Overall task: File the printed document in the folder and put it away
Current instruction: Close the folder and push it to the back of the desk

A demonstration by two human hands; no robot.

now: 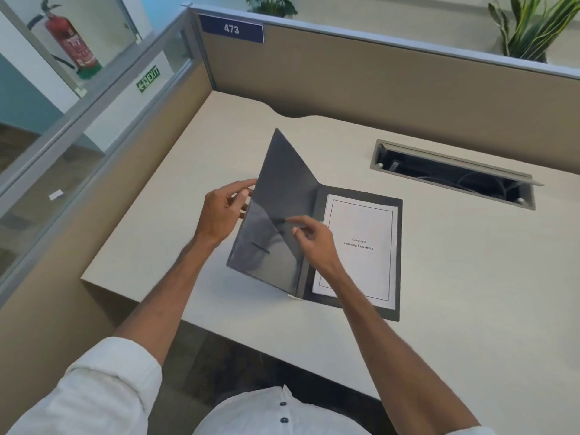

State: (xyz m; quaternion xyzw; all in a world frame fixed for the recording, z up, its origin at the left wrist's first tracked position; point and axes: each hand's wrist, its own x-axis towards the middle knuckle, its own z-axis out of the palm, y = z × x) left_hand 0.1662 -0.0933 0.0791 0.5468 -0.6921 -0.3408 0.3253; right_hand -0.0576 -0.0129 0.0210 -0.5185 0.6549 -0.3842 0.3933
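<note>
Folder [317, 221] open on worktop [455, 277], document [361, 249] flat on its right half. Left hand [219, 215] pinches the raised front cover's edge. Right hand [314, 243] fingers loosely curled, touching the cover's inner face, gripping nothing.

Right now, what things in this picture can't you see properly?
Head view:
- Left hand: its fingers go behind the raised folder cover, so the grip is hidden.
- Printed document: the title reads, but any smaller print is too small to make out; the right hand covers its left edge.
- Cable tray: dark inside, so the contents are unclear.
- Fire extinguisher: label blurred.
</note>
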